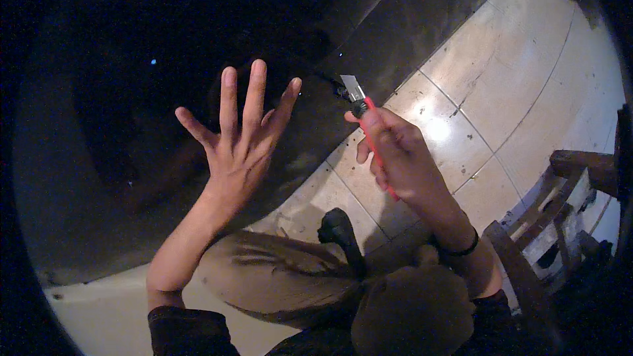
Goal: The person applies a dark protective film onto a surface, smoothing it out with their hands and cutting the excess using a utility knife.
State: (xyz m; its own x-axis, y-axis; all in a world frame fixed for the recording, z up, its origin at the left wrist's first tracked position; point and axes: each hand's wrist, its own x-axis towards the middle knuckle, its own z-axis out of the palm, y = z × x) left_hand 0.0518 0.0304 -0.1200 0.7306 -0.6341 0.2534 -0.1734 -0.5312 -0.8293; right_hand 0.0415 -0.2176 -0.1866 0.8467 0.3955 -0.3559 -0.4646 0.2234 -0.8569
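My left hand (241,142) is held out with its fingers spread, back of the hand up, over a large dark surface (369,33). Nothing is in it, and whether it touches that surface I cannot tell. To its right, my right hand (412,158) grips a red utility knife (357,97), thumb on the handle. The knife's short metal blade is out and points up and away from me. A small black shape (339,91) shows beside the blade, too dark to name.
Beige floor tiles (508,86) with dark specks lie to the right, a bright light reflected on them. Dark wooden furniture (521,260) stands at the lower right. A pale surface (109,306) lies at the lower left. My bent legs (277,277) are below my hands.
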